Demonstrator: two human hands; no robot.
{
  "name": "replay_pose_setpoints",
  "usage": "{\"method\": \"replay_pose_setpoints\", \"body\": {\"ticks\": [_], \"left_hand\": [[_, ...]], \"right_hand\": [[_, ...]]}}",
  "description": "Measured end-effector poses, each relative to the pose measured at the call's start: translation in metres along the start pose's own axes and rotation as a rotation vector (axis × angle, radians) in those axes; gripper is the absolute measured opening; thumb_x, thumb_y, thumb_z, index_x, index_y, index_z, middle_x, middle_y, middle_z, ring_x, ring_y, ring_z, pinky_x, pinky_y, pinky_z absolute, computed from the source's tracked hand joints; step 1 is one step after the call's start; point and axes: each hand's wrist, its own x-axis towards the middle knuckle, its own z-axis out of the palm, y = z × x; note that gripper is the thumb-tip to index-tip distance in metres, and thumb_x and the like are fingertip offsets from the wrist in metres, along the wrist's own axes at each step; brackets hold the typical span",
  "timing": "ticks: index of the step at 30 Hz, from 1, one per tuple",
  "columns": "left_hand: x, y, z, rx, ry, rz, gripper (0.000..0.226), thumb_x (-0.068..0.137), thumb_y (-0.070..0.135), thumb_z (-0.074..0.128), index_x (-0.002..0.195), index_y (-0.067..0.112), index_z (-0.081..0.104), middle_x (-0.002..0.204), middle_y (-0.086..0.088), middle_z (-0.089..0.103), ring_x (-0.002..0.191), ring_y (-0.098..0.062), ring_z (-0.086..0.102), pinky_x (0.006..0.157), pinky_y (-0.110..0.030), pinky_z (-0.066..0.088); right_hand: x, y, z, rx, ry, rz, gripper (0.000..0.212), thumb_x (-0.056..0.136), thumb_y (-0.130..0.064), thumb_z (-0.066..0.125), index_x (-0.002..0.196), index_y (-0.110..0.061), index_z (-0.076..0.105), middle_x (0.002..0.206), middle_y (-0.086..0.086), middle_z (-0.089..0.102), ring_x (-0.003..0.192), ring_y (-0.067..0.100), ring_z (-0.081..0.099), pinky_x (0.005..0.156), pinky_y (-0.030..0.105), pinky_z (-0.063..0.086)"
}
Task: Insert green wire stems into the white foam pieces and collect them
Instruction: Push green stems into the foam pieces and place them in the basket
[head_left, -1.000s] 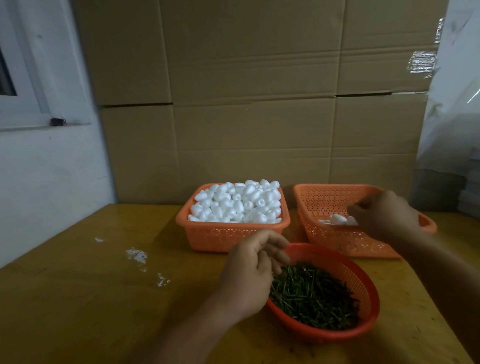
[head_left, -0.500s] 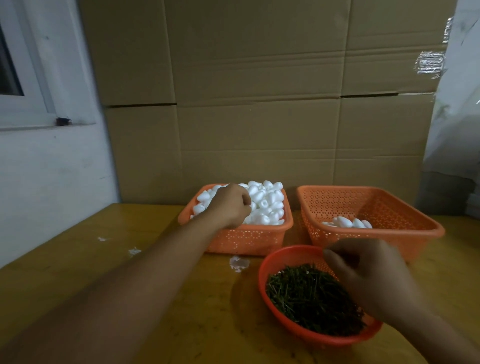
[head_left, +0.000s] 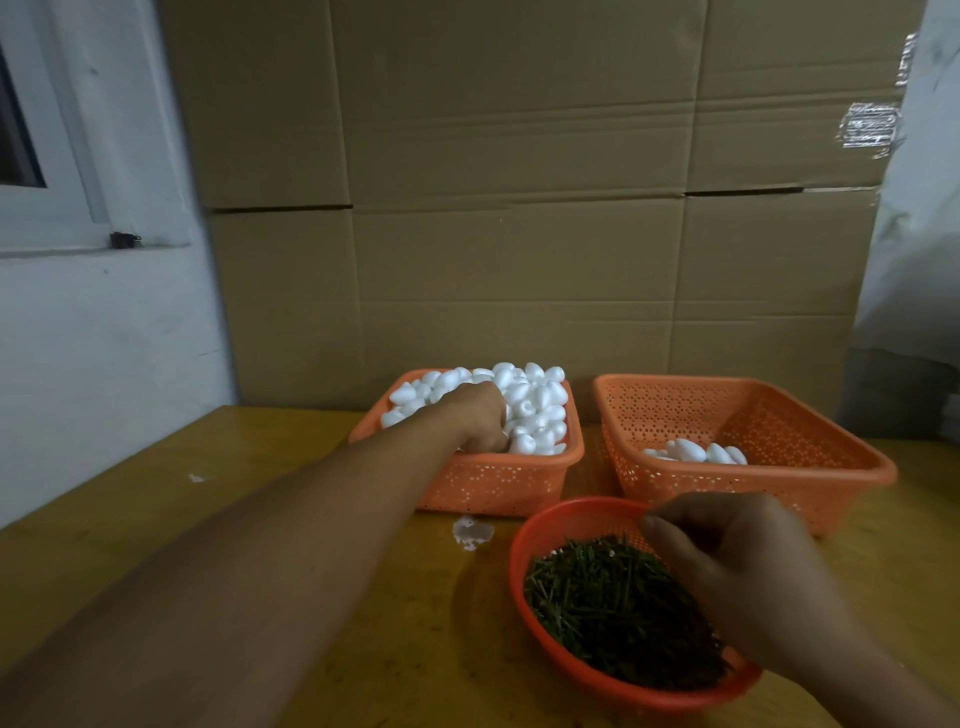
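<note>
An orange basket (head_left: 488, 486) at the back holds a heap of white foam pieces (head_left: 535, 402). My left hand (head_left: 480, 415) reaches into that heap with its fingers curled down among the pieces; what they hold is hidden. A round red bowl (head_left: 540, 525) in front is full of green wire stems (head_left: 608, 603). My right hand (head_left: 737, 571) hovers over the bowl's right side, fingers curled with the fingertips together; no stem shows between them. A second orange basket (head_left: 779, 415) at the right holds a few finished foam pieces (head_left: 696, 452).
Everything stands on a yellow wooden table (head_left: 156, 519). Foam crumbs (head_left: 471, 532) lie between the left basket and the bowl, and a small speck (head_left: 196, 478) lies at the left. Stacked cardboard boxes (head_left: 519, 208) wall off the back; a white wall and window sit left.
My left hand left the stem bowl and reached into the foam basket. My right hand came back from the right basket to above the stem bowl.
</note>
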Motion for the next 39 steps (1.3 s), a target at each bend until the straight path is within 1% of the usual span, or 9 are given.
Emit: {"method": "replay_pose_setpoints", "body": {"ticks": [6, 9, 14, 16, 20, 24, 30, 34, 39], "left_hand": [[0.01, -0.002, 0.007, -0.019, 0.012, -0.028, 0.065, 0.086, 0.055, 0.065, 0.141, 0.023, 0.05, 0.139, -0.001, 0.045, 0.136, -0.024, 0.035, 0.109, -0.043, 0.031], [0.011, -0.011, 0.005, -0.079, 0.0, -0.06, 0.058, 0.077, 0.058, 0.073, 0.123, 0.024, 0.061, 0.13, 0.001, 0.052, 0.127, -0.024, 0.044, 0.108, -0.045, 0.039], [0.004, -0.024, 0.004, -0.346, 0.085, -0.01, 0.031, 0.078, 0.041, 0.079, 0.069, 0.033, 0.051, 0.085, 0.006, 0.062, 0.096, -0.02, 0.062, 0.079, -0.033, 0.047], [-0.002, -0.026, 0.002, -0.475, 0.175, -0.012, 0.025, 0.079, 0.033, 0.077, 0.07, 0.029, 0.054, 0.074, 0.007, 0.063, 0.082, -0.017, 0.063, 0.064, -0.029, 0.043], [-0.017, -0.026, 0.002, -0.717, 0.27, -0.013, 0.014, 0.081, 0.026, 0.071, 0.086, 0.023, 0.058, 0.078, 0.002, 0.071, 0.078, -0.016, 0.069, 0.072, -0.035, 0.053], [-0.046, -0.017, 0.005, -0.955, 0.357, 0.069, 0.016, 0.082, 0.017, 0.071, 0.084, 0.025, 0.058, 0.051, 0.015, 0.057, 0.047, 0.002, 0.05, 0.047, -0.013, 0.036], [-0.096, 0.007, 0.02, -1.188, 0.344, 0.135, 0.019, 0.081, 0.005, 0.072, 0.083, 0.017, 0.058, 0.08, -0.001, 0.069, 0.07, -0.011, 0.062, 0.07, -0.045, 0.054], [-0.12, 0.018, 0.033, -1.269, 0.304, 0.248, 0.015, 0.089, 0.0, 0.066, 0.088, 0.013, 0.059, 0.086, -0.01, 0.071, 0.073, -0.017, 0.064, 0.067, -0.039, 0.053], [-0.134, 0.023, 0.041, -1.237, 0.277, 0.386, 0.009, 0.094, 0.008, 0.065, 0.098, 0.016, 0.062, 0.086, -0.008, 0.071, 0.082, -0.03, 0.067, 0.078, -0.052, 0.054]], "right_hand": [[-0.001, 0.001, 0.001, -0.008, -0.012, 0.008, 0.023, 0.09, -0.027, 0.07, 0.068, -0.035, 0.072, 0.056, -0.015, 0.066, 0.046, 0.004, 0.059, 0.045, 0.015, 0.043], [-0.001, 0.002, 0.001, -0.021, -0.024, 0.03, 0.02, 0.09, -0.029, 0.07, 0.071, -0.034, 0.073, 0.057, -0.021, 0.066, 0.05, 0.0, 0.061, 0.045, 0.015, 0.043], [-0.001, 0.0, 0.002, -0.061, -0.038, 0.044, 0.017, 0.089, -0.032, 0.071, 0.072, -0.035, 0.073, 0.061, -0.026, 0.066, 0.054, -0.005, 0.061, 0.046, 0.015, 0.038], [-0.002, -0.001, 0.003, -0.073, -0.047, 0.048, 0.017, 0.089, -0.033, 0.07, 0.073, -0.036, 0.073, 0.062, -0.027, 0.066, 0.055, -0.005, 0.061, 0.047, 0.015, 0.037], [-0.002, -0.001, 0.003, -0.089, -0.053, 0.047, 0.013, 0.089, -0.033, 0.07, 0.077, -0.035, 0.075, 0.065, -0.029, 0.066, 0.058, -0.005, 0.063, 0.047, 0.016, 0.042], [-0.003, -0.002, 0.004, -0.102, -0.054, 0.04, 0.014, 0.089, -0.033, 0.069, 0.076, -0.034, 0.074, 0.064, -0.033, 0.064, 0.055, -0.008, 0.061, 0.046, 0.013, 0.039], [-0.004, -0.006, 0.003, -0.131, -0.054, 0.045, 0.012, 0.089, -0.033, 0.07, 0.079, -0.035, 0.076, 0.063, -0.023, 0.068, 0.06, -0.005, 0.063, 0.052, 0.022, 0.049], [-0.005, -0.009, 0.002, -0.152, -0.046, 0.028, 0.011, 0.088, -0.032, 0.07, 0.079, -0.034, 0.076, 0.065, -0.02, 0.069, 0.064, -0.005, 0.064, 0.055, 0.024, 0.053], [-0.006, -0.011, 0.0, -0.202, -0.101, 0.028, 0.007, 0.087, -0.033, 0.072, 0.088, -0.036, 0.078, 0.076, -0.019, 0.072, 0.069, 0.002, 0.067, 0.067, 0.031, 0.059]]}}
